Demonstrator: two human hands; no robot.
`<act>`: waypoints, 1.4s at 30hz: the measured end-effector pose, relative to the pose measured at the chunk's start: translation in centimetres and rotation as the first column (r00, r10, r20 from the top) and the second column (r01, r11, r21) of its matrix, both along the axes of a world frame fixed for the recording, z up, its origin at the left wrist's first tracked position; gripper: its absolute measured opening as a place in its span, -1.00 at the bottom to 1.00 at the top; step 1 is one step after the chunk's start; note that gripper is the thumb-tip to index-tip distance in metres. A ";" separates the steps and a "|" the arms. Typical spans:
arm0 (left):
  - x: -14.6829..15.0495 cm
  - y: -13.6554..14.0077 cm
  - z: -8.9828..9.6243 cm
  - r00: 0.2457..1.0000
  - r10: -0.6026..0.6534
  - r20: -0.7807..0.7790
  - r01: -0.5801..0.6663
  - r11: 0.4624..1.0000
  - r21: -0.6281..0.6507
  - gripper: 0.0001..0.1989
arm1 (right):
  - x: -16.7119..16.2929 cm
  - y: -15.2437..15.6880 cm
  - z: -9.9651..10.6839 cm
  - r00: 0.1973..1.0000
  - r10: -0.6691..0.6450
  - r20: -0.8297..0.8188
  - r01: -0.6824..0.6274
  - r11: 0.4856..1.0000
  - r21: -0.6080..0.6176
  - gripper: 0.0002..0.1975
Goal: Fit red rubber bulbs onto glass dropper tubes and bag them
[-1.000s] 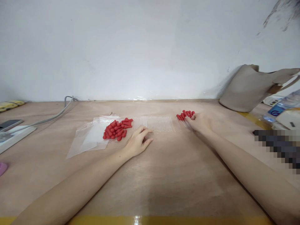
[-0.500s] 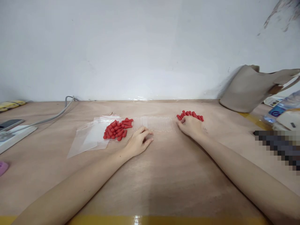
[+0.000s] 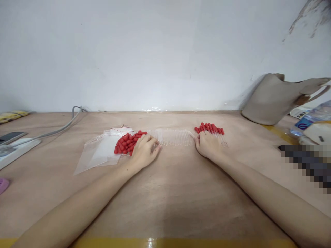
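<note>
My left hand rests at the right edge of a loose pile of red rubber dropper bulbs, fingers bent and thumb apart, with nothing visible in its grasp. A row of clear glass dropper tubes lies side by side between my hands. My right hand is closed, pinching one glass dropper tube that sticks out tilted from its fingertips. Just beyond it lie several droppers with red bulbs fitted on, partly covered by that hand.
Clear plastic zip bags lie under the bulb pile. A grey cable runs to a white power strip beside a phone. At right are a beige bag, a plastic bottle and a blurred dark object.
My left hand has shifted left onto the edge of the bulb pile. My right hand has moved slightly nearer, and a glass dropper tube now shows in its fingers.
</note>
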State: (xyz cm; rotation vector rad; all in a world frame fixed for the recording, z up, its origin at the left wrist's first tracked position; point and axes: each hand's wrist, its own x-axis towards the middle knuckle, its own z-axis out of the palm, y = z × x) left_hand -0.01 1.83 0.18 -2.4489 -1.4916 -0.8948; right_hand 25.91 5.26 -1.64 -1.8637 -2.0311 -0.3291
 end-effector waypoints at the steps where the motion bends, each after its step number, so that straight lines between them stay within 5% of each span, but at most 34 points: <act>1: -0.6 0.4 0.6 0.998 0.053 -0.014 -0.053 0.999 0.006 -0.84 | -0.1 -0.2 -0.3 0.999 0.037 0.009 -0.037 0.997 0.065 -0.74; 7: -4.6 3.9 3.8 0.950 0.280 -0.138 -0.293 0.952 -0.085 -0.80 | -1.7 -1.7 -0.7 0.929 0.359 -0.091 -0.333 0.917 0.220 -0.82; 13: -5.6 7.4 4.7 0.909 0.233 -0.345 -0.335 0.901 -0.275 -0.72 | -2.6 -3.0 -0.3 0.679 0.726 -0.111 -0.702 0.686 0.189 -0.82; 16: -5.0 8.9 4.5 0.903 0.220 -0.369 -0.341 0.889 -0.306 -0.72 | -2.6 -2.8 -0.6 0.637 0.763 -0.107 -0.741 0.645 0.184 -0.76; 23: -4.2 10.3 4.2 0.918 0.185 -0.351 -0.317 0.874 -0.368 -0.86 | -2.5 -2.7 -0.5 0.621 0.771 -0.141 -0.749 0.636 0.186 -0.73; 29: -4.1 8.3 5.2 0.954 0.238 -0.183 -0.282 0.919 -0.275 -0.79 | -2.5 -2.8 -0.5 0.636 0.758 -0.148 -0.738 0.653 0.170 -0.75; 33: -3.0 4.4 4.7 0.985 -0.005 0.171 0.036 0.983 -0.179 -0.80 | -2.5 -2.7 -0.7 0.660 0.739 -0.133 -0.720 0.673 0.168 -0.78; 38: -0.9 0.4 1.9 0.856 -0.168 0.489 0.343 0.892 -0.295 -0.76 | -2.5 -3.0 -0.3 0.665 0.739 -0.111 -0.720 0.673 0.168 -0.78; 42: 0.3 -0.5 -0.1 0.744 -0.049 0.667 0.429 0.800 -0.419 -0.82 | -2.5 -3.2 -0.2 0.680 0.727 -0.090 -0.705 0.683 0.193 -0.80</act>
